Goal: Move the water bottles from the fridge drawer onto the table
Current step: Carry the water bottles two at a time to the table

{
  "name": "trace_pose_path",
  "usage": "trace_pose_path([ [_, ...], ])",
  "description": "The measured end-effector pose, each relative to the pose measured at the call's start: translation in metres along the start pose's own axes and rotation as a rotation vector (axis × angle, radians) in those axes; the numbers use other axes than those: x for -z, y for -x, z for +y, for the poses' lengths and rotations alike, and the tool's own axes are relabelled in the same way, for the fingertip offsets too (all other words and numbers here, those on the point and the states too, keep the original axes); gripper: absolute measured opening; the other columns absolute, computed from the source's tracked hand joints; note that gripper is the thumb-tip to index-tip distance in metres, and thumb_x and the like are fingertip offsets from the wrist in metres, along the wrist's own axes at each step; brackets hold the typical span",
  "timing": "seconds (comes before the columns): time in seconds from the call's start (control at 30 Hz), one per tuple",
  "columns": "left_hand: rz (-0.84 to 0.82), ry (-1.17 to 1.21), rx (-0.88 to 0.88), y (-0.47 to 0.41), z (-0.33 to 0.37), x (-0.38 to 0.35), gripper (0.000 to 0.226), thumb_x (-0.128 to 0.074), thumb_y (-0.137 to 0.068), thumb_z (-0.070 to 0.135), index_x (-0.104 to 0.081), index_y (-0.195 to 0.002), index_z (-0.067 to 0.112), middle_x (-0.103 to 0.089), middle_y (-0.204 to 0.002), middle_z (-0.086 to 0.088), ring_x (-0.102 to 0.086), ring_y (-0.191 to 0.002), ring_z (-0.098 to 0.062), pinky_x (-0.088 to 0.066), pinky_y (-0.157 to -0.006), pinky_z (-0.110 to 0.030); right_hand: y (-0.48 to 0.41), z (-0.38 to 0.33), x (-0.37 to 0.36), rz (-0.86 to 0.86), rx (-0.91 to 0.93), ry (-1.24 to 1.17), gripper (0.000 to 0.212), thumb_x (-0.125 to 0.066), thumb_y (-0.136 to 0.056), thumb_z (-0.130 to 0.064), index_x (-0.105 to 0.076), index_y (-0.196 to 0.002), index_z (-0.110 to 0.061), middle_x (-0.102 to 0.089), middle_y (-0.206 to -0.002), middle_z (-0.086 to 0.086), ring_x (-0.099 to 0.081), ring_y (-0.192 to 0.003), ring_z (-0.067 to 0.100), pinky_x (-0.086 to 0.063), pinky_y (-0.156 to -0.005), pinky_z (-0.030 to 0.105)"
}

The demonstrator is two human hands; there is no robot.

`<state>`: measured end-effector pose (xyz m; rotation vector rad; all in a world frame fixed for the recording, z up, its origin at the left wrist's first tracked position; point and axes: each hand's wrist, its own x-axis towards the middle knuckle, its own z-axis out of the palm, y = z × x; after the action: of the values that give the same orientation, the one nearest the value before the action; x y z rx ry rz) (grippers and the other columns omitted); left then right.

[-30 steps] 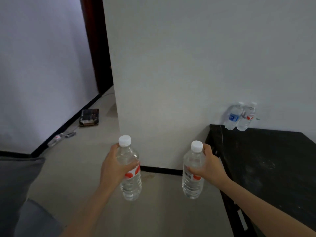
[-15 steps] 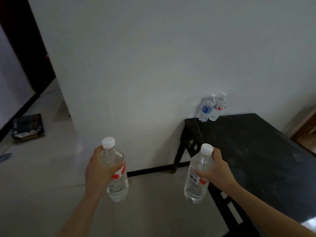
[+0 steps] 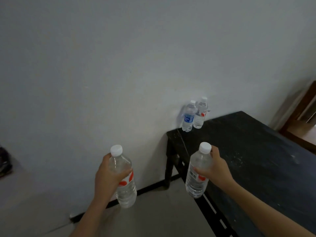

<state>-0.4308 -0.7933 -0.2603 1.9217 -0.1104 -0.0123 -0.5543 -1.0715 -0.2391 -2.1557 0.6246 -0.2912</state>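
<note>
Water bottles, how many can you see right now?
4. The left hand grips bottle one, the right hand bottle two; a blue-labelled bottle and a red-labelled bottle stand side by side at the black table's far corner. None looks hidden.

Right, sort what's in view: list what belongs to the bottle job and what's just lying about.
Job: left bottle in the left hand; right bottle in the right hand; blue-label bottle and red-label bottle standing on the black table.
Lying about: blurred dark object at the left edge; wooden frame, far right.
</note>
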Motion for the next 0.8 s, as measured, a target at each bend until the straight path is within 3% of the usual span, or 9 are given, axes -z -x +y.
trace_pose_path([
  [0.07, 0.013, -0.007, -0.021, -0.019, 0.011, -0.018, 0.073, -0.071, -0.043, 0.045, -0.047, -0.109, 0.026, -0.056, -0.094, 0.004, -0.055, -0.085, -0.020, -0.041, -0.076, -0.032, -0.028, 0.006, 0.009, 0.000, 0.018, -0.003, 0.086, -0.079, -0.069, -0.022, -0.024, -0.135, -0.021, -0.051, -0.118, 0.000, -0.056, -0.109, 0.022, -0.052, -0.087, 0.038],
  [0.17, 0.039, 0.000, -0.050, -0.044, 0.023, -0.049, 0.065, -0.083, -0.057, 0.028, -0.044, -0.109, 0.029, -0.056, -0.096, 0.003, -0.055, -0.088, -0.021, -0.039, -0.077, -0.031, -0.060, 0.017, 0.022, 0.019, 0.034, -0.020, 0.085, -0.079, -0.069, -0.020, -0.024, -0.135, -0.021, -0.048, -0.112, -0.006, -0.054, -0.108, 0.019, -0.052, -0.087, 0.036],
  [0.27, 0.008, 0.014, -0.051, -0.058, 0.026, -0.078, 0.067, -0.076, -0.051, 0.035, -0.044, -0.110, 0.031, -0.056, -0.097, 0.004, -0.054, -0.087, -0.019, -0.040, -0.076, -0.031, -0.076, 0.031, 0.031, 0.028, -0.007, -0.040, 0.085, -0.079, -0.069, -0.021, -0.024, -0.135, -0.021, -0.046, -0.110, -0.008, -0.053, -0.105, 0.016, -0.052, -0.086, 0.035],
  [0.4, -0.095, -0.006, -0.061, -0.081, 0.028, -0.132, 0.070, -0.072, -0.049, 0.036, -0.047, -0.114, 0.028, -0.057, -0.100, 0.003, -0.056, -0.091, -0.021, -0.042, -0.077, -0.032, -0.091, 0.056, 0.050, 0.041, -0.081, -0.031, 0.084, -0.078, -0.069, -0.020, -0.025, -0.134, -0.021, -0.047, -0.105, -0.010, -0.052, -0.097, 0.010, -0.049, -0.076, 0.025],
  [0.6, -0.301, -0.058, -0.109, -0.116, 0.040, -0.225, 0.067, -0.082, -0.065, 0.020, -0.048, -0.122, 0.020, -0.058, -0.112, -0.002, -0.057, -0.102, -0.025, -0.045, -0.085, -0.037, -0.109, 0.097, 0.086, 0.168, -0.192, 0.036, 0.083, -0.081, -0.067, -0.020, -0.029, -0.131, -0.021, -0.048, -0.107, -0.009, -0.054, -0.100, 0.012, -0.050, -0.080, 0.028],
  [0.73, -0.429, -0.015, -0.175, -0.142, 0.058, -0.291, 0.054, -0.083, -0.062, 0.026, -0.049, -0.102, 0.038, -0.060, -0.102, 0.007, -0.058, -0.095, -0.016, -0.047, -0.085, -0.036, -0.126, 0.119, 0.110, 0.278, -0.271, 0.033, 0.082, -0.081, -0.066, -0.020, -0.030, -0.130, -0.023, -0.051, -0.106, -0.007, -0.054, -0.098, 0.012, -0.051, -0.079, 0.028],
  [0.8, -0.478, 0.000, -0.204, -0.156, 0.068, -0.324, 0.052, -0.084, -0.060, 0.027, -0.049, -0.099, 0.033, -0.062, -0.101, 0.006, -0.059, -0.095, -0.016, -0.048, -0.088, -0.039, -0.137, 0.127, 0.120, 0.325, -0.305, 0.044, 0.082, -0.081, -0.066, -0.020, -0.029, -0.130, -0.023, -0.051, -0.107, -0.007, -0.054, -0.098, 0.012, -0.051, -0.079, 0.029],
])
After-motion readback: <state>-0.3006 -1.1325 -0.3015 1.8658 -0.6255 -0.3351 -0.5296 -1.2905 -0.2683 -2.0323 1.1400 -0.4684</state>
